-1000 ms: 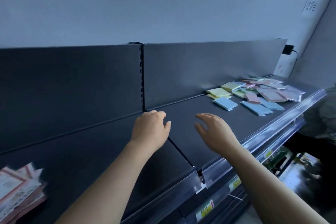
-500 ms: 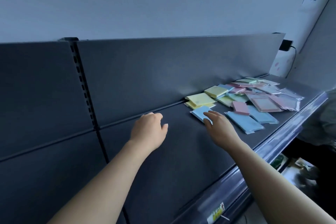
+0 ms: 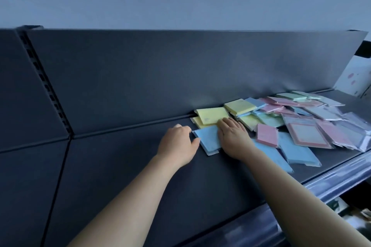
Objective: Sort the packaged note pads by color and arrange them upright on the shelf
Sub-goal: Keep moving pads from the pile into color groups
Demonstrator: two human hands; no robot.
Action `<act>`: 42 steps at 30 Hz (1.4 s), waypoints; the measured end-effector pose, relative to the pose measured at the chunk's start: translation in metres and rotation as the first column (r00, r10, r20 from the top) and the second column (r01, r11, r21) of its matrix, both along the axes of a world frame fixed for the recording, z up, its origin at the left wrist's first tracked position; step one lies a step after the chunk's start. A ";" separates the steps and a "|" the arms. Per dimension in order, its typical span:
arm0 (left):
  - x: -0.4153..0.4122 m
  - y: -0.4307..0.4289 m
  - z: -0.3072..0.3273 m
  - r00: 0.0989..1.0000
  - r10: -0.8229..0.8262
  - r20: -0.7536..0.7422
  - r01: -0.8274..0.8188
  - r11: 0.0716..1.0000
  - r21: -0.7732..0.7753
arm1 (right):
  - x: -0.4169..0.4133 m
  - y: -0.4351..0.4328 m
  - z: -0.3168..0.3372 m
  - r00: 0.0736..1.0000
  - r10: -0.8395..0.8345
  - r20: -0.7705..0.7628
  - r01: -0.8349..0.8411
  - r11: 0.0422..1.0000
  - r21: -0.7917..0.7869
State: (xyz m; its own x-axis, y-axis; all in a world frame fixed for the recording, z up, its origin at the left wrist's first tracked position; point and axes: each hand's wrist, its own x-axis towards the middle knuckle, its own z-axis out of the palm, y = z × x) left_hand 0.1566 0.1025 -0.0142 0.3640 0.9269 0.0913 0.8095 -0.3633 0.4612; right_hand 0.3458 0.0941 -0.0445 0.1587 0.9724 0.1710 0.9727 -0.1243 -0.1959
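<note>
- Shelf (image 3: 130, 166), left stretch: bare dark deck against the back panel (image 3: 140, 78). Probably the space meant for the upright rows; nothing stands there yet.
- Left hand (image 3: 176, 144): fingers curled under, thumb at the left edge of the nearest blue pad (image 3: 207, 139). Contact hidden by the knuckles, so I cannot tell whether it is gripping. Looks placed to stop the pad sliding left, or to lift that edge.
- Blue pad: lies flat between the two hands, at the near-left fringe of the heap. Likely first pick because it is the easiest to reach.
- Right hand (image 3: 233, 139): fingers straight and together, laid flat on the pad's right side, tips reaching the yellow pads (image 3: 211, 115). A pressing hold, not a grasp.
- Yellow pads: flat, overlapping, against the back panel.
- Pink pad (image 3: 267, 135): flat, just right of the right hand.
- Heap (image 3: 325, 124) further right: blue, green, pink and clear-wrapped packs jumbled flat, colours mixed. Sorting barely begun.
</note>
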 end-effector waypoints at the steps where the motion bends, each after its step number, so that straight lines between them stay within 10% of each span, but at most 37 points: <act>1: 0.003 0.000 -0.002 1.000 0.012 -0.007 -0.012 1.000 -0.009 | -0.001 0.000 0.000 1.000 0.015 0.013 -0.015 1.000 0.008; 12: -0.026 -0.007 -0.009 0.994 0.104 -0.036 -0.109 0.978 -0.175 | -0.042 -0.027 0.014 0.977 0.212 0.011 -0.212 0.977 0.013; 25: -0.031 -0.028 0.000 0.968 0.199 -0.152 -0.223 0.961 -0.163 | -0.026 -0.001 0.025 0.975 -0.040 -0.217 0.013 0.992 -0.124; 33: -0.053 -0.036 -0.001 0.903 0.329 0.277 -0.283 0.939 -0.195 | -0.039 -0.022 0.031 0.853 0.077 -0.516 -0.017 0.993 0.120; 42: -0.071 -0.056 0.003 0.963 0.267 -0.041 -0.269 0.939 -0.213 | -0.070 -0.032 0.027 0.756 0.063 -0.651 -0.084 0.996 -0.002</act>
